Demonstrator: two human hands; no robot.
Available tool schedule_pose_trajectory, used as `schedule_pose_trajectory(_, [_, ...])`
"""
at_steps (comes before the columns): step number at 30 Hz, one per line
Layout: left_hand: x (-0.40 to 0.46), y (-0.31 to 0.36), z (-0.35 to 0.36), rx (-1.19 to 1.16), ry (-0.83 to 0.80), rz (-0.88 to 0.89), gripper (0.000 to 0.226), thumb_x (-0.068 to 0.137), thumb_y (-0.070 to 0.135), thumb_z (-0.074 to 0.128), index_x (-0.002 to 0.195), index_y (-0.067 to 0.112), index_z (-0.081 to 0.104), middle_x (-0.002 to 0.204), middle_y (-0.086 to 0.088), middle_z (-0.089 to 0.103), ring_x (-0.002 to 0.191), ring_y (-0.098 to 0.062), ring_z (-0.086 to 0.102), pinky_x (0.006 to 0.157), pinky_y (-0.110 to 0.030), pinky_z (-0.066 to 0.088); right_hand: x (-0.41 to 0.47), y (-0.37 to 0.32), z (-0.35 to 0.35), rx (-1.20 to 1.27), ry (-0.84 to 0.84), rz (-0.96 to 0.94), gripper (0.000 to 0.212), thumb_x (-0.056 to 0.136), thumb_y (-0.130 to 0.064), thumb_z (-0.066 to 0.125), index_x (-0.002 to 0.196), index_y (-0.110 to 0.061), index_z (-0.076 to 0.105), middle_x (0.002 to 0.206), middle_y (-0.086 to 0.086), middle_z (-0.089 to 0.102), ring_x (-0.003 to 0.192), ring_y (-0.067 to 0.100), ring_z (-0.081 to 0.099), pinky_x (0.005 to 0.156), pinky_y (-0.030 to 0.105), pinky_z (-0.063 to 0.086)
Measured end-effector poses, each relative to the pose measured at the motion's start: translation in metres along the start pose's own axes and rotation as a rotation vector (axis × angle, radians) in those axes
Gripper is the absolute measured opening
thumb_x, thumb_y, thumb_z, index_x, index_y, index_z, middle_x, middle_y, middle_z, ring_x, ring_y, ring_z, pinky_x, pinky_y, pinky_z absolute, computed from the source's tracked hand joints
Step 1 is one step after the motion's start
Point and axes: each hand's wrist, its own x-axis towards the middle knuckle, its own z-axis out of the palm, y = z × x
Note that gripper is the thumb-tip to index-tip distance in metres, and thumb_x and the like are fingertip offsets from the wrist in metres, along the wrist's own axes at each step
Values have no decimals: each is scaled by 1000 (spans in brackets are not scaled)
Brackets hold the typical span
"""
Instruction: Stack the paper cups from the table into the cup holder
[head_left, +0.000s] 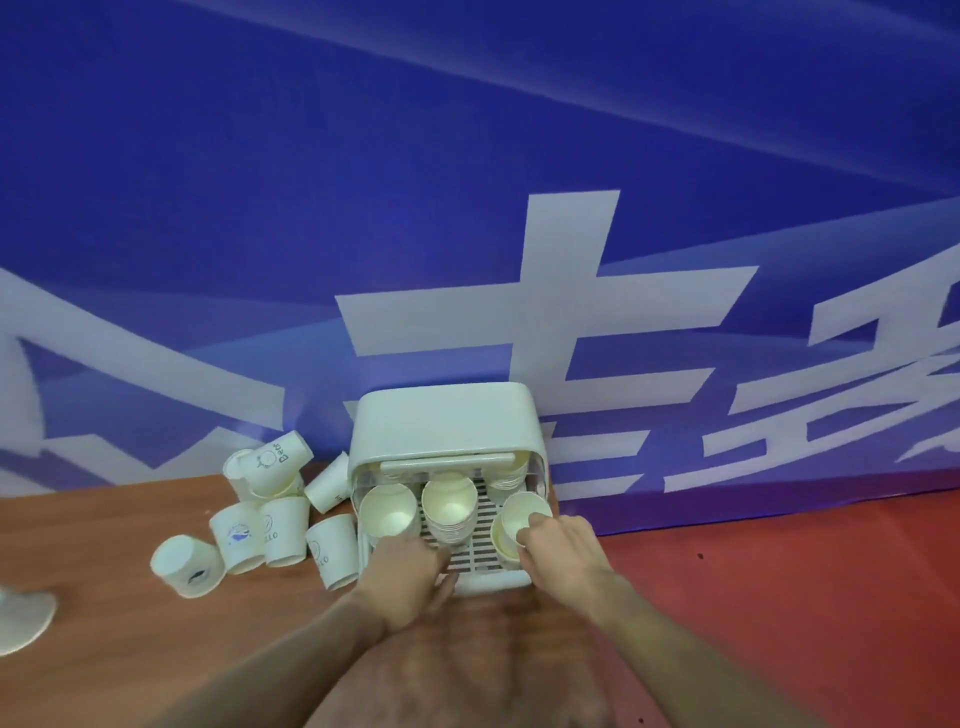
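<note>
1. A white cup holder (447, 431) with a slatted drawer tray is seen at the back of the wooden bench (104, 613), against a blue banner (363, 182) with white characters.
2. Three groups of paper cups are held in the tray: a left stack (388, 512), a middle stack (449, 506), and a right cup (517, 522) at the tray's right edge.
3. The right cup is tilted, mouth towards the camera, and is nested over another cup below it.
4. The right hand (563, 551) is placed just right of and below that cup; its fingers (530, 527) are curled round the cup's near rim and side, so the cup is gripped.
5. The left hand (402, 577) is laid at the tray's front left, below the left stack; its fingers are pointed towards the tray front, but whether the tray edge is gripped or only touched cannot be told, as the fingertips are blurred.
6. Loose paper cups (283, 530) are scattered on the bench left of the holder, some upright, some tipped over, several with printed marks.
7. One cup (188, 566) is lying furthest left, well apart from both hands.
8. A red surface (805, 597) is seen right of the bench.
</note>
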Motion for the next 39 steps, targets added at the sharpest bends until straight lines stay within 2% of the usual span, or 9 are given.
schedule_pose_trajectory(5, [-30, -34, -2, -10, -57, -117, 37, 94, 45, 36, 93, 19, 62, 95, -4, 70, 87, -30, 65, 69, -34, 43, 15, -13, 18, 10, -136, 37, 24, 91, -12, 49, 107, -16, 66, 106, 4, 62, 95, 28, 64, 67, 33, 40])
schedule_pose_trajectory(9, [-51, -53, -4, 34, -159, -186, 36, 96, 45, 37, 100, 18, 61, 101, -9, 69, 93, -34, 64, 71, -36, 39, 7, -22, 20, 44, -98, 76, 30, 93, -16, 46, 120, -22, 55, 111, 1, 62, 100, 24, 65, 87, 36, 45])
schedule_pose_trajectory(16, [-93, -79, -6, 106, -195, -222, 33, 96, 40, 38, 106, 18, 60, 109, -7, 66, 98, -30, 62, 69, -36, 36, -18, -54, -9, 83, -97, -64, 28, 90, -30, 45, 114, -21, 56, 115, 2, 59, 103, 26, 59, 79, 36, 45])
schedule_pose_trajectory(19, [-116, -95, -9, 125, -167, -257, 33, 94, 40, 40, 112, 20, 58, 114, -5, 61, 104, -26, 57, 82, -39, 42, -18, -89, -25, 65, -111, -153, 30, 91, -31, 46, 117, -21, 56, 116, 4, 59, 107, 28, 58, 84, 39, 46])
schedule_pose_trajectory(24, [-170, -139, -13, 168, -158, -366, 46, 91, 45, 46, 130, 20, 48, 127, -5, 51, 121, -25, 45, 97, -41, 34, -9, -164, -54, 21, -41, -300, 38, 91, -33, 49, 127, -21, 50, 116, 5, 55, 109, 30, 55, 83, 41, 45])
schedule_pose_trajectory(27, [-208, -172, -11, 162, -132, -446, 51, 90, 46, 48, 136, 22, 44, 135, -3, 48, 127, -23, 41, 102, -39, 33, 4, -208, -67, -2, -32, -365, 57, 90, -35, 52, 144, -25, 36, 136, 5, 46, 125, 28, 43, 97, 43, 42])
schedule_pose_trajectory(30, [-246, -202, -5, 148, -143, -522, 64, 88, 49, 52, 144, 23, 35, 147, -5, 37, 137, -24, 30, 108, -41, 28, 22, -247, -71, -35, -37, -403, 78, 88, -40, 57, 153, -30, 14, 159, 4, 18, 144, 27, 19, 113, 45, 27])
schedule_pose_trajectory(33, [-280, -229, 1, 132, -196, -592, 82, 88, 54, 52, 154, 21, 16, 160, -10, 14, 148, -28, 10, 116, -45, 18, 42, -282, -71, -59, -42, -406, 91, 86, -45, 61, 153, -35, 0, 163, 2, -6, 149, 26, -2, 118, 45, 16])
schedule_pose_trajectory(39, [-337, -294, 9, 167, -300, -685, 102, 85, 58, 57, 155, 19, -7, 162, -12, -8, 149, -30, -9, 120, -50, 5, 88, -355, -82, -129, -9, -416, 96, 84, -49, 64, 153, -36, -1, 162, 2, -11, 148, 28, -14, 119, 47, 8])
